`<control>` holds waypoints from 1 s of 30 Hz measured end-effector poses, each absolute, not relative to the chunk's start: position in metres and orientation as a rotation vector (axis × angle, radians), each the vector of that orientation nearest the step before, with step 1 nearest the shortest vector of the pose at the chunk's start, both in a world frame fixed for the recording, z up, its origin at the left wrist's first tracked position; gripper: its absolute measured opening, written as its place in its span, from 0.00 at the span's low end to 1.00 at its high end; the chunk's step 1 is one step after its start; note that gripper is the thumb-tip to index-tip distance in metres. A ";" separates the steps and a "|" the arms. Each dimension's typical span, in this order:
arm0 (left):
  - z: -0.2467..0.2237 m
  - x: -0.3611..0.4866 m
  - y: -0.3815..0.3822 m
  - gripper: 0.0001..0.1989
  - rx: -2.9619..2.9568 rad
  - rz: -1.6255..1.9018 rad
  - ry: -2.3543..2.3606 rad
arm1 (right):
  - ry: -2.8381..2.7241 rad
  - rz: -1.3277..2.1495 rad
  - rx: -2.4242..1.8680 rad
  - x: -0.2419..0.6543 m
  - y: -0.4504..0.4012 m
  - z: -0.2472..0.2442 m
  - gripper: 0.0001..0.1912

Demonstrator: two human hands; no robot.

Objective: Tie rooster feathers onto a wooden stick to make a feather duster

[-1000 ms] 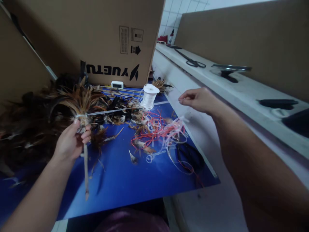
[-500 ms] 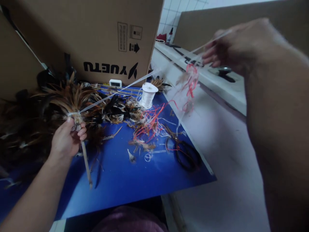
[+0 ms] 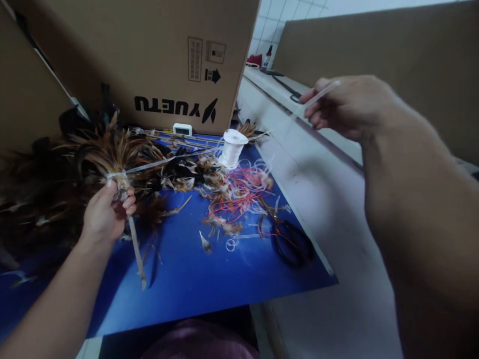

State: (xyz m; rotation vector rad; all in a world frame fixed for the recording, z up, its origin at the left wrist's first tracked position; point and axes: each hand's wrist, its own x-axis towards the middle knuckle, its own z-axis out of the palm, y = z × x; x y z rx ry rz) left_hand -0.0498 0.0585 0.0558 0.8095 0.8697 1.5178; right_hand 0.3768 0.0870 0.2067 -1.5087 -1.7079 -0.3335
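The tangle of red and clear strings (image 3: 243, 194) is no longer dangling below the right hand (image 3: 329, 104); it is now lying by the tabletop's (image 3: 187, 294) right edge. The right hand's fingers are curling together around a clear strip (image 3: 324, 93), which is looking free of the tangle. That is probably making it easier to handle.

The left hand (image 3: 109, 207) is staying put over the tabletop's left side, its fingers clamping the stick (image 3: 135, 249) just under the brown feather bundle (image 3: 115, 147). A clear ribbon (image 3: 164, 161) is circling the bundle's neck and running toward the white spool (image 3: 232, 149), which is standing near the far right corner. The ribbon is hanging lower than a moment ago. Whether it is joining the strip, I cannot tell. The scissors (image 3: 288, 239) are resting near the front right corner.
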 end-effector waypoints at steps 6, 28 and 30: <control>0.055 -0.046 0.056 0.04 0.818 1.488 0.866 | -1.774 -0.292 -1.365 0.356 0.077 0.207 0.38; 0.070 -0.047 0.045 0.08 0.818 1.483 0.775 | -2.873 0.261 -0.812 0.240 -0.084 0.016 0.24; 0.071 -0.047 0.044 0.08 0.822 1.482 0.765 | -2.867 0.351 -0.861 0.239 -0.076 0.009 0.27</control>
